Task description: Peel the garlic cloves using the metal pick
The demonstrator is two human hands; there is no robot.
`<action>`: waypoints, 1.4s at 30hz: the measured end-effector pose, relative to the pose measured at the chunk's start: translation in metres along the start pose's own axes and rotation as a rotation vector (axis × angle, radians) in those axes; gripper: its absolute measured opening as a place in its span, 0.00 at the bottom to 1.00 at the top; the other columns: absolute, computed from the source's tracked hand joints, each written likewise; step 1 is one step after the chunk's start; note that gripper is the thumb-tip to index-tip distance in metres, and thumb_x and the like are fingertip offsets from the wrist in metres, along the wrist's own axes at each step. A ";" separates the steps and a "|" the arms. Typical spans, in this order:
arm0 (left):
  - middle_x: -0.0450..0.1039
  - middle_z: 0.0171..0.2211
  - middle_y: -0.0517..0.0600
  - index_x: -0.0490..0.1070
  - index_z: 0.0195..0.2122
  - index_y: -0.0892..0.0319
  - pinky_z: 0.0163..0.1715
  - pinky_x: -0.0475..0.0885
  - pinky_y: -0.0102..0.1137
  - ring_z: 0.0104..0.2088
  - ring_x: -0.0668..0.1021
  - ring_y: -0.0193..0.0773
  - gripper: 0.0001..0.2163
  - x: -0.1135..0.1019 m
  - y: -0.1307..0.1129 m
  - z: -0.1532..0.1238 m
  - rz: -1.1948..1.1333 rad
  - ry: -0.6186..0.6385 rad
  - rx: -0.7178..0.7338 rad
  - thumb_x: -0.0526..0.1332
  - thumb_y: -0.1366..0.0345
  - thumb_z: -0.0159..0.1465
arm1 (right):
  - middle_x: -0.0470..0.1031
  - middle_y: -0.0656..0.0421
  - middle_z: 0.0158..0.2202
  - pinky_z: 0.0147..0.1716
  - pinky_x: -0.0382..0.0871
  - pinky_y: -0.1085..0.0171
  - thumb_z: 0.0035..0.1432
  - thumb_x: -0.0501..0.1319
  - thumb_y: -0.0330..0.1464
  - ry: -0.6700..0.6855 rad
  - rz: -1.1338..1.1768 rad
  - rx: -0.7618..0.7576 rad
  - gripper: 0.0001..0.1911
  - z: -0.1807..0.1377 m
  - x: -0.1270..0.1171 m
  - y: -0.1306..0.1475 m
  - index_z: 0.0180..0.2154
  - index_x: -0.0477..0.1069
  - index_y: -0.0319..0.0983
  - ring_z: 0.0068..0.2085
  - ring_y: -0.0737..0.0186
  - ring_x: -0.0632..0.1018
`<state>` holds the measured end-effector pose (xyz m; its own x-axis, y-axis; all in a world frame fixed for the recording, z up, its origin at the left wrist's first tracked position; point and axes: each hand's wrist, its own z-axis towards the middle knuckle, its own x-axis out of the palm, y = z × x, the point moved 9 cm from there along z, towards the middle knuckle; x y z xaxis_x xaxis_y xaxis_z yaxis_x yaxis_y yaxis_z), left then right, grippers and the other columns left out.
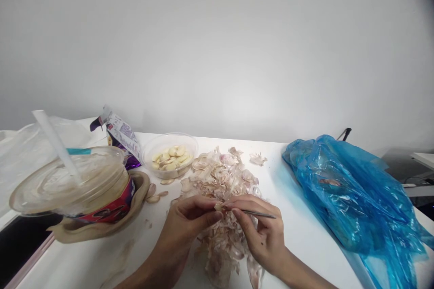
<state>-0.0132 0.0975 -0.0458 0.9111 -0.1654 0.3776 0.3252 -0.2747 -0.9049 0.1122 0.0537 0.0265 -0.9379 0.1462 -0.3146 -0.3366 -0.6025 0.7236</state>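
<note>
A single garlic clove [219, 207] sits between the fingertips of the left hand [185, 223], pinched by thumb and forefinger, with its pale end showing between them. The fingers of the right hand [266, 230] are closed on a slim metal tool [259, 213], which slants out past them to the right; its other end is hidden by the fingers. The right fingertips are right beside the clove; whether they touch it I cannot tell. Both hands are above one heap of papery garlic skins [220, 176] on the white desk [305, 239], and one loose scrap of skin [258, 159] lies apart, behind the heap on its right.

Beyond the left hand stands one clear bowl [194, 151] of peeled cloves [172, 157], several but too overlapped to count. One clove [167, 181] lies just in front of it, and three more pieces [153, 198] are grouped beside a brown holder [91, 233]. The holder carries one lidded cup [111, 207] with one straw [56, 142]. One purple packet [124, 137] stands behind; one blue bag [342, 194] lies at right.
</note>
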 end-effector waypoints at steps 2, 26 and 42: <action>0.79 0.24 0.44 0.77 0.22 0.57 0.34 0.69 0.25 0.31 0.77 0.33 0.05 0.000 0.000 0.000 0.006 0.003 -0.001 0.69 0.73 0.45 | 0.77 0.55 0.35 0.36 0.73 0.63 0.55 0.56 0.21 -0.005 -0.007 -0.009 0.12 0.000 0.000 0.001 0.38 0.73 0.38 0.36 0.61 0.77; 0.80 0.27 0.46 0.77 0.24 0.58 0.38 0.69 0.27 0.34 0.77 0.36 0.03 -0.002 0.001 -0.001 0.023 -0.020 -0.013 0.68 0.71 0.48 | 0.76 0.54 0.32 0.35 0.73 0.64 0.54 0.57 0.22 -0.044 -0.024 0.004 0.09 0.001 -0.001 -0.002 0.34 0.73 0.37 0.34 0.61 0.77; 0.79 0.27 0.46 0.77 0.25 0.58 0.36 0.68 0.26 0.32 0.76 0.35 0.03 -0.004 0.000 0.000 0.020 -0.030 -0.013 0.68 0.71 0.47 | 0.77 0.54 0.32 0.33 0.73 0.64 0.55 0.56 0.22 -0.014 -0.037 -0.018 0.09 0.003 0.003 0.000 0.35 0.73 0.37 0.34 0.62 0.77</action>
<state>-0.0165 0.0979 -0.0470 0.9246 -0.1422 0.3533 0.3038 -0.2839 -0.9094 0.1093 0.0562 0.0275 -0.9260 0.1796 -0.3320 -0.3695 -0.6105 0.7005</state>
